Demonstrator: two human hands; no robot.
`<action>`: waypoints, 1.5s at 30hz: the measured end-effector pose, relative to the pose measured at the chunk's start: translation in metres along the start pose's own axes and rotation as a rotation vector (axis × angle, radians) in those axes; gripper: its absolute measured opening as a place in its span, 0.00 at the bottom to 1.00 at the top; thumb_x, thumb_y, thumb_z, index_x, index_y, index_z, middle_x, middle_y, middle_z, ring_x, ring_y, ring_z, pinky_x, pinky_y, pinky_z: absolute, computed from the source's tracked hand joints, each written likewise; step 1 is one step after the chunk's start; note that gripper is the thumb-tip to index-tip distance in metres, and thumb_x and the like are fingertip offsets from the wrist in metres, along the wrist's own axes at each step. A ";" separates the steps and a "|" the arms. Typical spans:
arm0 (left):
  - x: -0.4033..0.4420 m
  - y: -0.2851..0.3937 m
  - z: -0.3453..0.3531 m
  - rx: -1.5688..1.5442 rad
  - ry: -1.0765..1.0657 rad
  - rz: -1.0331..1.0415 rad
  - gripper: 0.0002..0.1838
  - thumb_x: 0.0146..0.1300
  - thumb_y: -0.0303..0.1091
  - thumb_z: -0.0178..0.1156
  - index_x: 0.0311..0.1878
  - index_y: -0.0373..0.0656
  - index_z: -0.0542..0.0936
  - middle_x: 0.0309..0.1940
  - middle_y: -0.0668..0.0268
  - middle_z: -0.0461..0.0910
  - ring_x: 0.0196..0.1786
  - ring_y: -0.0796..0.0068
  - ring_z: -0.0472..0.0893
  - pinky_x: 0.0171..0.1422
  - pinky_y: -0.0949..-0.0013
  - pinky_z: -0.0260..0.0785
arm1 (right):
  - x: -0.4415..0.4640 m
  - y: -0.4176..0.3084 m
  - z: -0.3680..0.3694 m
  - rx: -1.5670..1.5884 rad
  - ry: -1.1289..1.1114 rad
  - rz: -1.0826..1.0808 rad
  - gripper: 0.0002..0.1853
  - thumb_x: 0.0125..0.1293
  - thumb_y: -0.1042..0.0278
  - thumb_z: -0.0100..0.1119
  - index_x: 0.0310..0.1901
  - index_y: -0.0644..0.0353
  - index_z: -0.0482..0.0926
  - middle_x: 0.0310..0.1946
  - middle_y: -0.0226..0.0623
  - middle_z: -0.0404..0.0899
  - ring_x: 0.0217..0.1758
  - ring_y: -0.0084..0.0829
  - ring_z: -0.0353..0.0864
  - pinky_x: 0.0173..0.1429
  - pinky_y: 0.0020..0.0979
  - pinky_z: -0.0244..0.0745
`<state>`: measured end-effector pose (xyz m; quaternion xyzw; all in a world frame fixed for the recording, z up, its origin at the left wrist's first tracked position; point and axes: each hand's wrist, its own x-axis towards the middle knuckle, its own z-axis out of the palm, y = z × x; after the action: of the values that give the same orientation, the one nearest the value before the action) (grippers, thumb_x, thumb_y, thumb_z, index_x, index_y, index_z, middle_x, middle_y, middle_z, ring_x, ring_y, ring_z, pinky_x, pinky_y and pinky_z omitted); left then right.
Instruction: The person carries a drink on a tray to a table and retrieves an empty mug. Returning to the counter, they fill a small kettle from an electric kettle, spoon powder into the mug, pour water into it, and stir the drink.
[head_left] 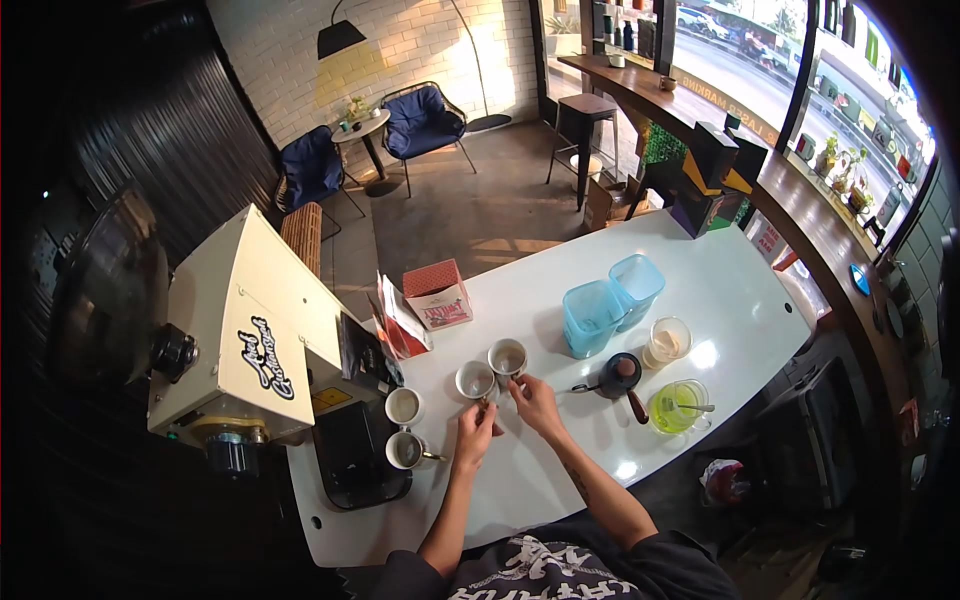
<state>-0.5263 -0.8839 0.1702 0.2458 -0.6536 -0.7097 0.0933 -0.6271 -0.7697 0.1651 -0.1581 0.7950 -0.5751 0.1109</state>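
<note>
Two light cups stand side by side near the middle of the white counter. My left hand (474, 436) is closed at the near side of the left cup (475, 381), its fingers pinching the handle. The right cup (508, 357) sits slightly farther away, and my right hand (535, 405) grips it at its near edge. Left of my hands are two more cups, a farther one (404, 406) and a nearer one (405, 450) with a handle or spoon pointing right. To the right lies a small dark pot (620, 373) with a wooden handle.
A cream grinder-like machine (240, 330) stands at left on the counter (540, 480). Red-and-white boxes (438, 293) are at the back edge. Blue plastic containers (590, 315), a glass of pale powder (667, 342) and a green-filled glass jug (680, 406) with a spoon stand right.
</note>
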 end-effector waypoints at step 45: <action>-0.084 0.017 -0.004 0.382 -0.524 -0.120 0.14 0.70 0.36 0.61 0.44 0.31 0.83 0.31 0.65 0.82 0.32 0.79 0.80 0.40 0.71 0.74 | -0.161 0.008 -0.116 -0.101 0.080 0.085 0.10 0.61 0.67 0.69 0.38 0.66 0.86 0.28 0.46 0.85 0.26 0.39 0.84 0.33 0.35 0.77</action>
<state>-0.4553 -0.8515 0.2054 0.1060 -0.7608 -0.6178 -0.1679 -0.5204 -0.6040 0.1928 -0.1062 0.8329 -0.5348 0.0951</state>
